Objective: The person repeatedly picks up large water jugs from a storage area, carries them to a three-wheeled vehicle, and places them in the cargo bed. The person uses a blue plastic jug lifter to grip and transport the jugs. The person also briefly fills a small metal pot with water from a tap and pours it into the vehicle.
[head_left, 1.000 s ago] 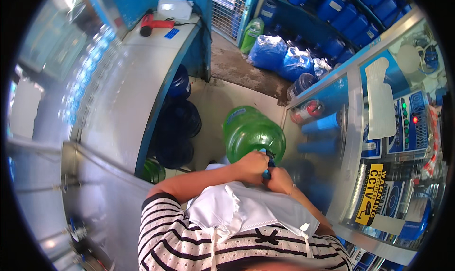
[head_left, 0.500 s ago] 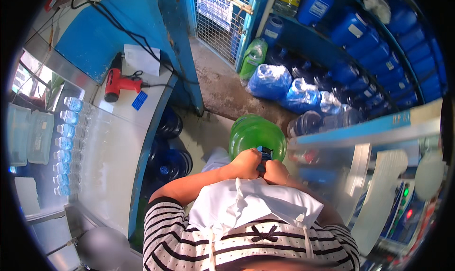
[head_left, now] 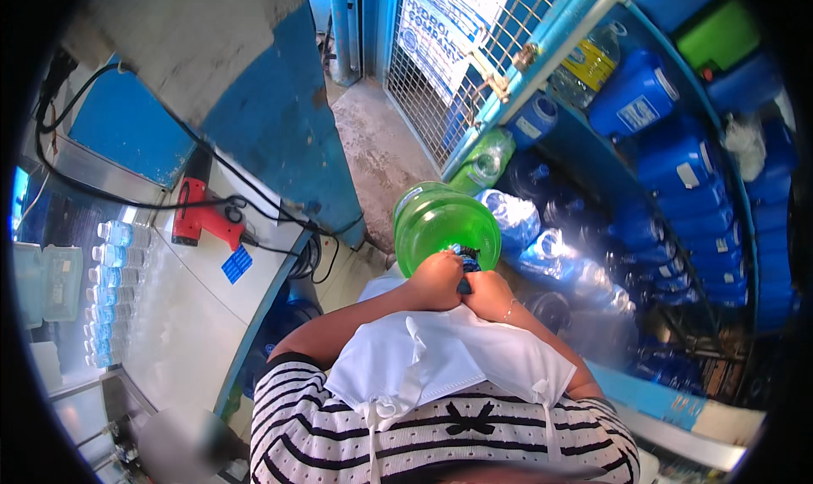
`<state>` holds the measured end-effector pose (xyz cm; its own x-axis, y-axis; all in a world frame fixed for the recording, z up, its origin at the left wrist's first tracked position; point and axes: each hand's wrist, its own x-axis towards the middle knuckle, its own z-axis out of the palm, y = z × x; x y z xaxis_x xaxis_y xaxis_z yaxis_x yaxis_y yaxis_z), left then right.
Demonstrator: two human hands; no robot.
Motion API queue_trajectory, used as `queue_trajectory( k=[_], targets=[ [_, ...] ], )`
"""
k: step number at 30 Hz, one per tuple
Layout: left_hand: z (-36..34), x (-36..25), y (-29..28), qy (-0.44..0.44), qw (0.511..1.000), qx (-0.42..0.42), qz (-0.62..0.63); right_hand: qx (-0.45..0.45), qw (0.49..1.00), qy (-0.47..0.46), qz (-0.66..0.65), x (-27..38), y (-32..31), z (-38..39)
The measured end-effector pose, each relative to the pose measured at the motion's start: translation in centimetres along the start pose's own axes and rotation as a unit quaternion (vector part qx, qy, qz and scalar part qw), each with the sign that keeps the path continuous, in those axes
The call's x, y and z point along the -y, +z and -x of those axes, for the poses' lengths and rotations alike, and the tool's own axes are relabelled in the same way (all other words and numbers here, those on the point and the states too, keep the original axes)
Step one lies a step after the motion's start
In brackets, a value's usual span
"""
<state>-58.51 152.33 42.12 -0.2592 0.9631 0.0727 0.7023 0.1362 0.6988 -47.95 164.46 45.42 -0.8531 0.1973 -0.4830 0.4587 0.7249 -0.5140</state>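
Observation:
A large, round, see-through green water jug [head_left: 440, 221] hangs in front of my body, its neck toward me. My left hand [head_left: 437, 282] and my right hand [head_left: 491, 295] are side by side at the neck, fingers curled closed round a dark blue handle [head_left: 465, 268]. Much of the handle is hidden by the fingers. A thin bracelet is on my right wrist. My white apron reaches close to both hands.
On the left counter [head_left: 195, 315] lie a red heat gun [head_left: 203, 217], a blue card [head_left: 237, 265] and a row of small water bottles [head_left: 110, 293]. Ahead is a doorway with a mesh gate [head_left: 474, 44]. Wrapped jugs [head_left: 508, 217] and shelved blue containers [head_left: 686, 175] line the right.
I have moved forward and turned, so the gate and right-hand shelves look nearer. The green jug has come along, still gripped by both hands, and now overlaps the doorway floor.

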Motion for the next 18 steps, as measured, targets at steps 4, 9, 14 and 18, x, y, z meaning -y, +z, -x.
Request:
queue_trajectory(
  k=[4,9,14,18],
  targets=[
    [-5.0,3.7,-3.8,-0.033,0.999,0.02,-0.003,-0.018,0.999,-0.029,0.034,0.8,-4.2,-6.4],
    [-11.0,11.0,-5.5,-0.105,0.994,-0.04,-0.006,0.023,0.995,-0.076,0.065,-0.7,-7.6,-17.6],
    [-18.2,18.6,-9.2,-0.217,0.969,-0.096,0.066,0.109,0.98,-0.147,0.083,-1.8,-13.5,-30.5],
    [-21.8,22.9,-12.9,-0.227,0.961,-0.156,0.029,0.182,0.962,-0.159,0.131,0.7,-18.3,-39.7]
  ],
)
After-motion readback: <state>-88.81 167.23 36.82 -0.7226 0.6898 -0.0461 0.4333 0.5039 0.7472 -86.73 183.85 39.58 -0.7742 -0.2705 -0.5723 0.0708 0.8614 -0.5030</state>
